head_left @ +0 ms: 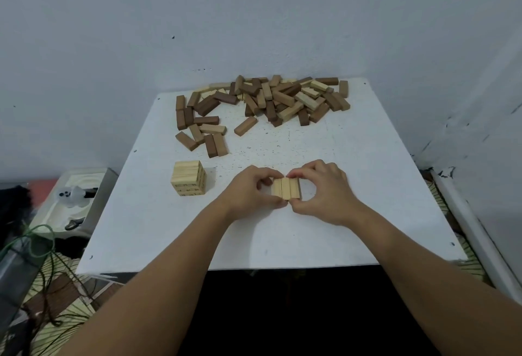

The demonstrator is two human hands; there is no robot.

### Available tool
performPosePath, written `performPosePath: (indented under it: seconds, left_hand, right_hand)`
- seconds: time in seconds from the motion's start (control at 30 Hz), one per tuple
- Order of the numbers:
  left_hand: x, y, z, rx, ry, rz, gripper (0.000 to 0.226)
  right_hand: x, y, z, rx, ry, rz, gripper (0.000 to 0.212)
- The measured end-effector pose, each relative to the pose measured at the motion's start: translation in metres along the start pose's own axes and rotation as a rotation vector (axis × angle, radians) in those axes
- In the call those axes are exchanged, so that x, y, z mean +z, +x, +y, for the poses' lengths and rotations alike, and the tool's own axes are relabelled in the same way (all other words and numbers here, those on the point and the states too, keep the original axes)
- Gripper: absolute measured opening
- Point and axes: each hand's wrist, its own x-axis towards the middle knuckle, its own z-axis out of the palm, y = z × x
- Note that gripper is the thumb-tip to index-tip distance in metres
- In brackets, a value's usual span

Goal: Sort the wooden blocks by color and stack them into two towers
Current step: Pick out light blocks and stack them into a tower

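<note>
**Three pale blocks pressed into one row**

The left hand (248, 190) and the right hand (324, 189) both grasp a row of three light blocks (285, 188), which lies on the white bench (367, 186) just to the right of the light tower (188, 178). The fingers (293, 175) of each hand pinch the row from its own side, with thumbs at the near ends and the other fingertips at the far ends, so the three pieces are squeezed side by side.

I judge these blocks to be light, stiff and quite smooth. They should not bend or break, but one may slip out if the pressure is uneven. The best hold seems to be on the two outer long faces, pressing inward.

The blocks are pale, long and square-edged, and the seams between them show as thin dark lines. The light tower has several layers, with small dark marks on its side. Behind the tower, toward the wall, lies the mixed pile (262, 101) of dark and light blocks, still unsorted
</note>
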Motion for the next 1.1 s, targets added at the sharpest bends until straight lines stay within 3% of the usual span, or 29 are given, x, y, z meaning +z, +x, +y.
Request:
performPosePath:
  seconds: [0.37, 0.57, 0.8, 1.1]
  left_hand:
    - [0.000, 0.001, -0.004, -0.038, -0.078, 0.001, 0.062]
    - [-0.003, 0.002, -0.005, -0.052, -0.156, -0.040, 0.077]
    - [-0.003, 0.003, -0.005, -0.040, -0.111, -0.042, 0.062]
    - [0.003, 0.001, -0.012, -0.020, -0.102, 0.006, 0.060]
  right_hand:
    - [-0.001, 0.001, 0.002, 0.009, 0.016, -0.016, 0.062]
    - [-0.006, 0.000, 0.003, 0.023, 0.074, -0.053, 0.070]
    - [-0.009, 0.001, 0.004, 0.037, 0.139, -0.070, 0.057]
    - [-0.005, 0.000, 0.006, -0.006, 0.068, -0.059, 0.058]
